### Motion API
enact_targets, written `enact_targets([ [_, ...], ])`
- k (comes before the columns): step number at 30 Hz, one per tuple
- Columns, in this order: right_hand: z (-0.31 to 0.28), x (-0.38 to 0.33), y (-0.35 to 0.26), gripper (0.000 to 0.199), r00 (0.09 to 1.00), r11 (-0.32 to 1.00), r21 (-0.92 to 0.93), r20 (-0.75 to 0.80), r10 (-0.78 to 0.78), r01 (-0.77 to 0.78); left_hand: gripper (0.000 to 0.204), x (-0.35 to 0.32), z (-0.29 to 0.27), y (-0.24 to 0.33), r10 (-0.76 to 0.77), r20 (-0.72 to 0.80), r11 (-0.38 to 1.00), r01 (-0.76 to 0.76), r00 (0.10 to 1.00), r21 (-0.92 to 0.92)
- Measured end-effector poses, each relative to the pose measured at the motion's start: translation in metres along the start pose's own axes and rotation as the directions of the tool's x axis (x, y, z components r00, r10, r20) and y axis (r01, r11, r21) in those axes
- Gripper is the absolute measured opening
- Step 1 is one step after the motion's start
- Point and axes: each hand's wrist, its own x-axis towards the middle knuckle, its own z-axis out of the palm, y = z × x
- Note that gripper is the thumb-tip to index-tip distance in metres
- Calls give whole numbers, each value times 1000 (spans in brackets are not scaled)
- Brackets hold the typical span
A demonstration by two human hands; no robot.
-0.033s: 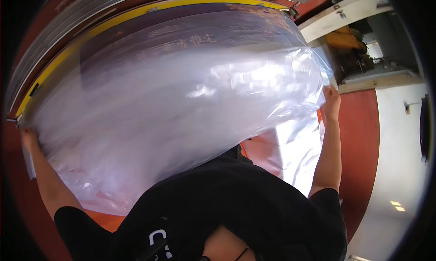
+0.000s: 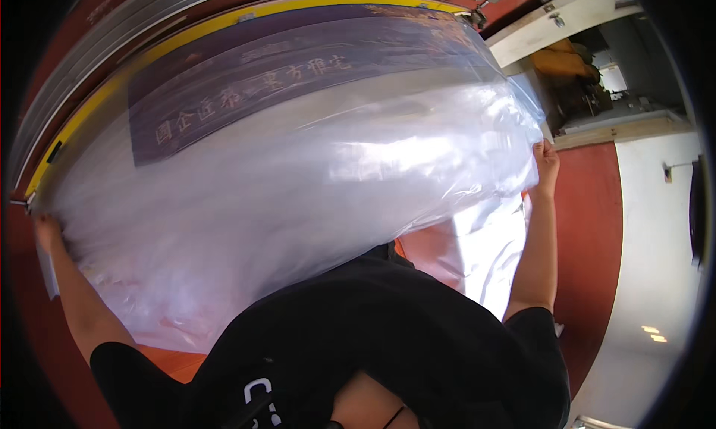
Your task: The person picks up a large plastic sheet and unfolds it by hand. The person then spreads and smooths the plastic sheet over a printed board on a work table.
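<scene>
A large sheet of clear plastic film (image 2: 246, 198) spreads across the middle, wrinkled and shining. My left hand (image 2: 49, 233) is closed on its far-left edge, by the end of a yellow bar. On the right, my right hand (image 2: 547, 160) pinches the opposite edge with bent fingers. Both arms are held wide apart. Through the film's far part shows a dark purple printed panel (image 2: 246, 89) with pale lettering. The film's near edge hangs in front of my black shirt.
The yellow bar (image 2: 216, 24) curves along the far side, with silver metal rails (image 2: 127, 37) beyond it. At the right, a pale frame (image 2: 559, 26) surrounds an opening with a yellow-orange object (image 2: 563, 62) inside. Shiny silvery sheeting (image 2: 488, 242) and red surfaces lie below.
The film has shifted and its bright reflections moved, so more of the purple panel and its lettering shows. Both hands stay at the film's edges, hardly moved.
</scene>
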Motion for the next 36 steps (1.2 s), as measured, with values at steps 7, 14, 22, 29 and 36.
enact_targets([
  [7,31,-38,27,16,926,802,596,-274,260,-48,33,-1,6,-1,64,-54,997,-67,996,-46],
  [14,-79,-4,-105,18,760,907,-340,-513,-400,248,34,2,18,-1,139,-104,985,-149,985,-90],
  [22,-112,33,-123,30,862,996,-88,-506,-33,-13,33,-5,13,10,72,-37,996,-74,997,-50],
  [29,-59,60,-44,26,919,964,215,327,-220,154,29,-18,-2,32,123,-80,988,-129,989,-85],
  [36,-27,110,-222,38,405,-203,-979,192,-894,17,26,-32,-18,38,121,-127,987,-132,985,-88],
])
